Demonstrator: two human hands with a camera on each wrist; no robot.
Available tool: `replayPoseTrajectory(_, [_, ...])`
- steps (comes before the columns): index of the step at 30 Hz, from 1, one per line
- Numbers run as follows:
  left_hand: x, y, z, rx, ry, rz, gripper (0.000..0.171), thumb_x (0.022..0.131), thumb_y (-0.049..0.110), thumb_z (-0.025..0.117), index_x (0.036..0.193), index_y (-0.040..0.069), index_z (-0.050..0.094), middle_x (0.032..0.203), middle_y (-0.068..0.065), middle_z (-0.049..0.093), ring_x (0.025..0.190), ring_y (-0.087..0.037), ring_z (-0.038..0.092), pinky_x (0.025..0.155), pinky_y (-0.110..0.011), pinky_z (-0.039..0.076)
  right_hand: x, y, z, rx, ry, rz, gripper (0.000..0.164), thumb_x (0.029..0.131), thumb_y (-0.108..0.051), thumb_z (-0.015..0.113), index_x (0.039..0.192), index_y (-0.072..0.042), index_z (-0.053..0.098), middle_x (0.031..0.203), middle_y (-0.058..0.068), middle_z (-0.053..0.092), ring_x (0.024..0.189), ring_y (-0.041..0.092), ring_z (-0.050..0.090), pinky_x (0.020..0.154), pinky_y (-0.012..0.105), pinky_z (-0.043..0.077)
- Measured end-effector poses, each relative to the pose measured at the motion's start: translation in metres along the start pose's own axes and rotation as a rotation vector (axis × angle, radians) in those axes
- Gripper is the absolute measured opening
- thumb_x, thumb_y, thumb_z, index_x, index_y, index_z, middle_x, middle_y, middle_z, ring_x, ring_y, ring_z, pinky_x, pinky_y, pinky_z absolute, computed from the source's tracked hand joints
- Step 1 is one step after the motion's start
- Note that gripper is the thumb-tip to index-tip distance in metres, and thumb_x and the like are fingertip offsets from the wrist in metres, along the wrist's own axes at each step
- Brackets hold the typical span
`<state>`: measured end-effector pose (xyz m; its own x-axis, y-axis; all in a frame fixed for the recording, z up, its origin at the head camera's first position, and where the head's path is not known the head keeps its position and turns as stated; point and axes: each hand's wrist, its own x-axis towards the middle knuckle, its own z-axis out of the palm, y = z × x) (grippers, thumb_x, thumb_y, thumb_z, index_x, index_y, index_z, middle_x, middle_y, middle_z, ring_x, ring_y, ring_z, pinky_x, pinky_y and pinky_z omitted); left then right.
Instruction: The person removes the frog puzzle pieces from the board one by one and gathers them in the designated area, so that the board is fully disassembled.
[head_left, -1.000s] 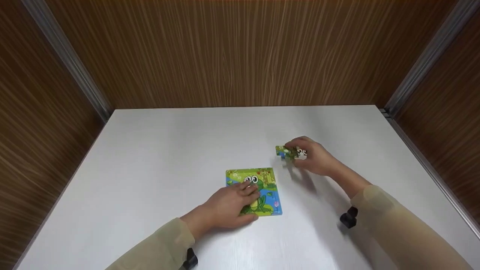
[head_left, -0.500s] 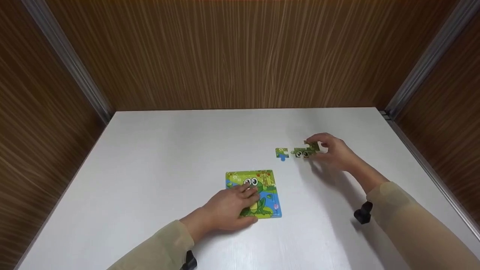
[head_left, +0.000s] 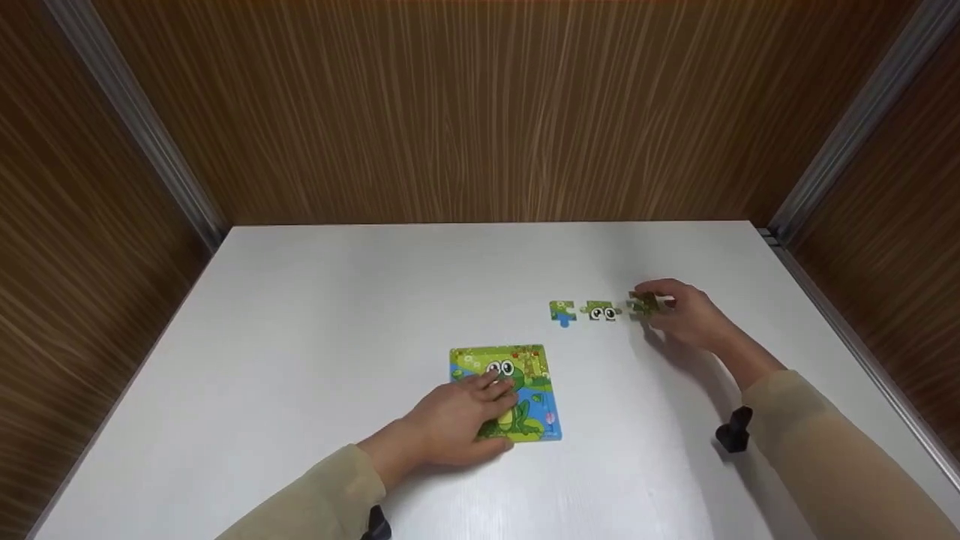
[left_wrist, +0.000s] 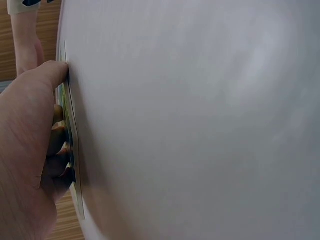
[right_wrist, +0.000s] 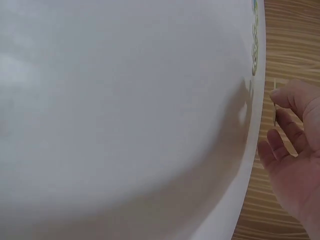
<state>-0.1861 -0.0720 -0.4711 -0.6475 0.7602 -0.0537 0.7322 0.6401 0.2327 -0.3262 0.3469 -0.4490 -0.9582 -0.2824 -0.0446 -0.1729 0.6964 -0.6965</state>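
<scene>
A square frog puzzle [head_left: 534, 411] lies on the white table, its frog's eyes showing just past my left hand [head_left: 454, 421]. That hand rests flat across the left part of the picture, fingers extended and thumb at the near edge; the left wrist view shows the puzzle's thin edge [left_wrist: 76, 145] beside it. Up and to the right, my right hand [head_left: 690, 319] pinches a green jigsaw piece [head_left: 643, 304] between thumb and fingers. Seen edge-on in the right wrist view, the piece [right_wrist: 274, 107] is above the tabletop.
Two loose jigsaw pieces lie in a row left of my right hand: one with frog eyes [head_left: 601, 310] and a green-and-blue one [head_left: 562, 310]. Wood-grain panels [head_left: 480, 112] stand behind and at both sides of the white table [head_left: 315, 315].
My right hand has moved right; the green-and-blue piece, then the eyes piece, have been left on the table, and one piece stays in its fingers. The left hand has stayed on the puzzle.
</scene>
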Motion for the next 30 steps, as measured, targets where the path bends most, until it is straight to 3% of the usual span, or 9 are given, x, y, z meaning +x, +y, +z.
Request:
replayPoseTrajectory(20, [-0.0007,0.0000,0.0012,0.006,0.019,0.000,0.069,0.108,0.056,0.047,0.161,0.014,0.047,0.167,-0.008,0.040,0.157,-0.031,0.033,0.126,-0.042,0.030,0.0031,0.0065,0.0078,0.006,-0.053,0.081,0.057,0.096,0.003,0.066,0.152,-0.003,0.054,0.153,0.024,0.053,0.139,0.043,0.050,0.112,0.055,0.046])
replayPoseTrajectory(30, [0.0000,-0.0007,0.0021,-0.006,0.021,0.000,0.070,0.107,0.057,0.047,0.162,0.014,0.047,0.166,-0.008,0.041,0.157,-0.031,0.033,0.126,-0.042,0.030,0.0018,0.0107,0.0071,0.052,-0.078,0.094,0.063,0.092,0.004,0.068,0.153,-0.003,0.053,0.153,0.021,0.055,0.146,0.038,0.046,0.115,0.051,0.041])
